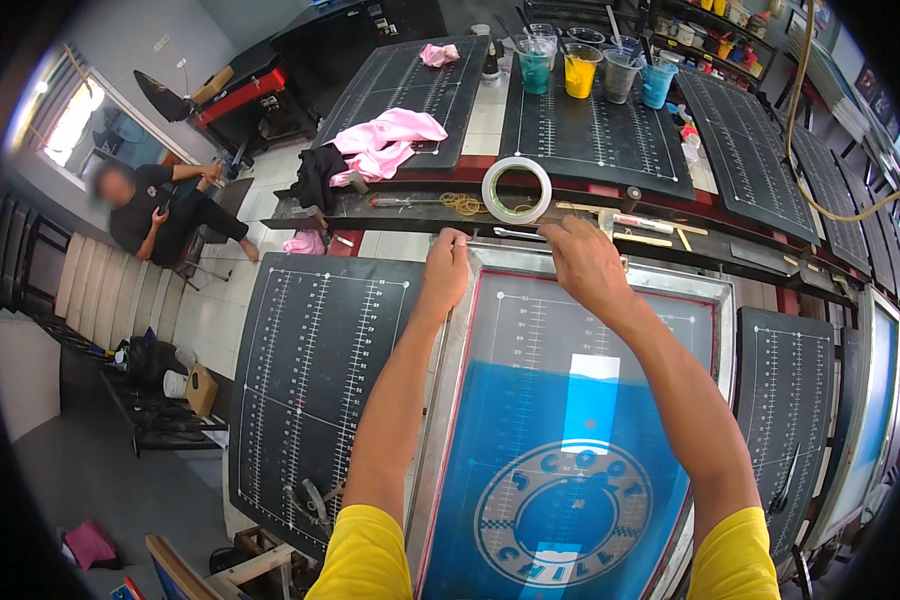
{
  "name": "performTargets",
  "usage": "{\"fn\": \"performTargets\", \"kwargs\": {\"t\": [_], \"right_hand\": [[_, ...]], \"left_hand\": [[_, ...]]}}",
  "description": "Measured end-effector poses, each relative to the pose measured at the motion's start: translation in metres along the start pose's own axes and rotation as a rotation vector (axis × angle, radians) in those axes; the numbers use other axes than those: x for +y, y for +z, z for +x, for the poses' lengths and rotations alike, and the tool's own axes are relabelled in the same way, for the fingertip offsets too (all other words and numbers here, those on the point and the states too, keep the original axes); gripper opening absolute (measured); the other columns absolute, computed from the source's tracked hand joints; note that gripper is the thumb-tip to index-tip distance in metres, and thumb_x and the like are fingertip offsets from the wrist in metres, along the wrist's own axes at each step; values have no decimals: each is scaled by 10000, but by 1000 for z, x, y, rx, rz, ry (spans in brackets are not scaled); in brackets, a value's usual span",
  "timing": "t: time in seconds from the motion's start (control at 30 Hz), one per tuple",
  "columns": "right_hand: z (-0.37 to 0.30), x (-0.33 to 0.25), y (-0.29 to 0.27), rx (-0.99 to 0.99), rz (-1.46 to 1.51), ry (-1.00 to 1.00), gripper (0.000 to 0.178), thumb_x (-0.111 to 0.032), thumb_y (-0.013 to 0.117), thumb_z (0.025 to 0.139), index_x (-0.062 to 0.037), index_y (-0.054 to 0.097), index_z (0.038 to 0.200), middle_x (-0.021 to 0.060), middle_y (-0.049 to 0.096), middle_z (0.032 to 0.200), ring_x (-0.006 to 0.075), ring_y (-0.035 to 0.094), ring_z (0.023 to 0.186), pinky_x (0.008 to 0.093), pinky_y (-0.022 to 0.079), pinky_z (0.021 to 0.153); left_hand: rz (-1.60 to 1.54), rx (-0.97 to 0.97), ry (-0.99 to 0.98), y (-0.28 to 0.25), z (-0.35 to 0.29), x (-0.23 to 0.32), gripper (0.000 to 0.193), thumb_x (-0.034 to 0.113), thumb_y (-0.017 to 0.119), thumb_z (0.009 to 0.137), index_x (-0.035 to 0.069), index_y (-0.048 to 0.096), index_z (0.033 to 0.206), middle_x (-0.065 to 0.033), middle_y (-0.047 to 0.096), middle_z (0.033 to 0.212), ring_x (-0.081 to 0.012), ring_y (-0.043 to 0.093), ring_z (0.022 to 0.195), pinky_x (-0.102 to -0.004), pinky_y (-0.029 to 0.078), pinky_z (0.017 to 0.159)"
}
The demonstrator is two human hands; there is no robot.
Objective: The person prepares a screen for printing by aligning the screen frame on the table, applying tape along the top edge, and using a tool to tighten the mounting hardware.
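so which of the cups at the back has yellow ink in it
The yellow-filled cup, second from the left in the row of plastic cups. The cup to its left holds teal ink, the next one right looks grey, and the far-right cup is blue.

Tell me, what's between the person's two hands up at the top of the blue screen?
In the head view, a thin strip of clear tape stretches from the left hand to the right hand along the screen frame's top edge.
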State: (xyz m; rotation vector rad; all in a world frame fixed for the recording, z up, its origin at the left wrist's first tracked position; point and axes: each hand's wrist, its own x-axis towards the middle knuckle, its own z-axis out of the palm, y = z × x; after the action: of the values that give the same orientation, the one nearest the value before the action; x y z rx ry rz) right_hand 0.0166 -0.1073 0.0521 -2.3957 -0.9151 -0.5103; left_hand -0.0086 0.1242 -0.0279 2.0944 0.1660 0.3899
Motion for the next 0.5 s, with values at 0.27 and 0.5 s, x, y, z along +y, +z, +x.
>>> {"fn": "performTargets", "kwargs": {"t": [0.27,0.5], "right_hand": [[10,0,29,-53,15,-10,217,17,543,778,-65,670,935,124,591,860,307,596,832,438,489,721],[7,4,33,-49,78,7,212,8,556,787,-66,672,949,122,589,882,312,590,861,429,489,754]], "left_hand": [[-60,12,8,1,6,-27,289,224,406,1001,-9,578,1004,-166,616,861,-298,595,813,-384,451,769],[-68,-78,-75,-7,3,-8,320,241,405,1002,-23,584,1022,-162,617,919,-240,579,873,-343,438,825]]}}
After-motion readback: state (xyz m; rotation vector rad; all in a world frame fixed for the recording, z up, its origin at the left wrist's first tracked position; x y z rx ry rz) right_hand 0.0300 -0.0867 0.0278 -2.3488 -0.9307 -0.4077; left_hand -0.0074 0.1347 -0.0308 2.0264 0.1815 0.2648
